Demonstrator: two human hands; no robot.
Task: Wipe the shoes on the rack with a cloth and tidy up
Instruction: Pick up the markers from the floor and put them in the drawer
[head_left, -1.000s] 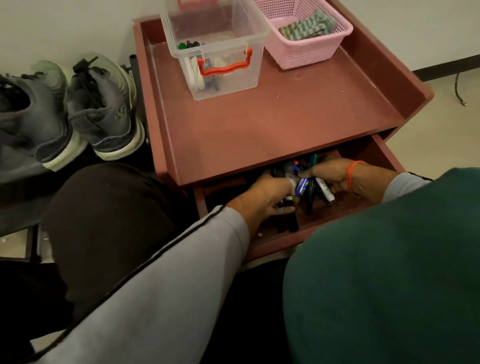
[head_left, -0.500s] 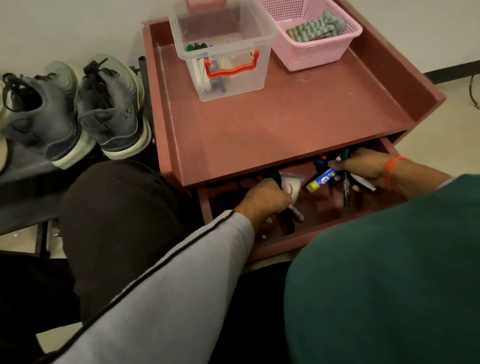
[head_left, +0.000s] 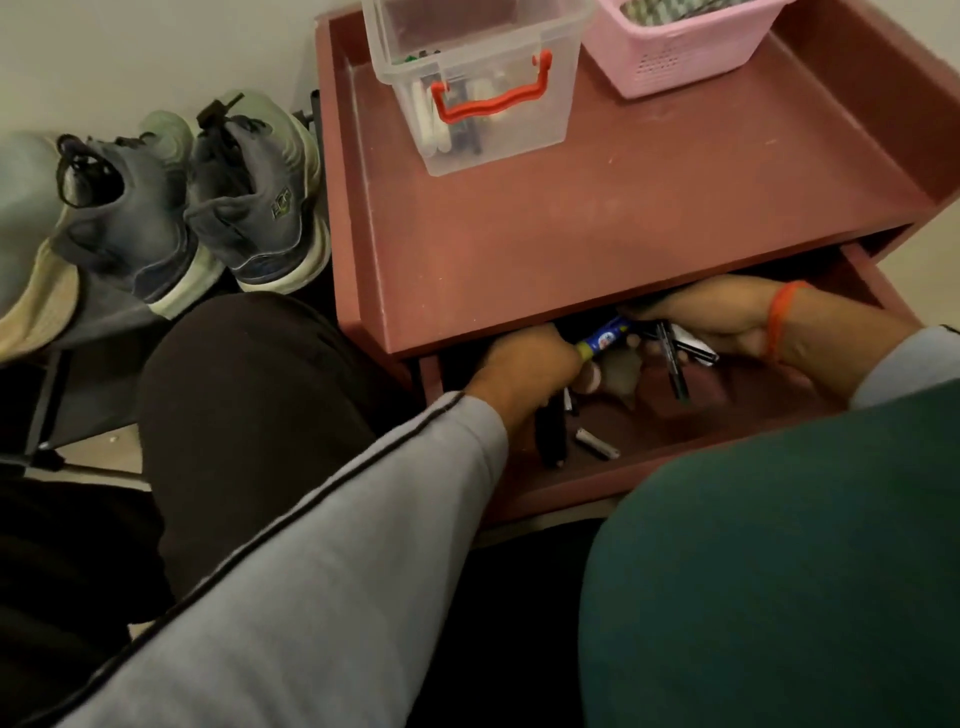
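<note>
We have both hands in the open drawer (head_left: 675, 467) of the red cabinet (head_left: 597, 218). Our right hand (head_left: 727, 317) grasps a bundle of pens (head_left: 670, 353); our left hand (head_left: 524, 369) curls around dark markers (head_left: 551, 431), touching a blue tube (head_left: 605, 335). The grey shoes (head_left: 192, 202) sit on the rack (head_left: 47, 410) at far left, and the cloth (head_left: 670, 8) lies in the pink basket (head_left: 675, 57) beside a clear box (head_left: 483, 83).
</note>
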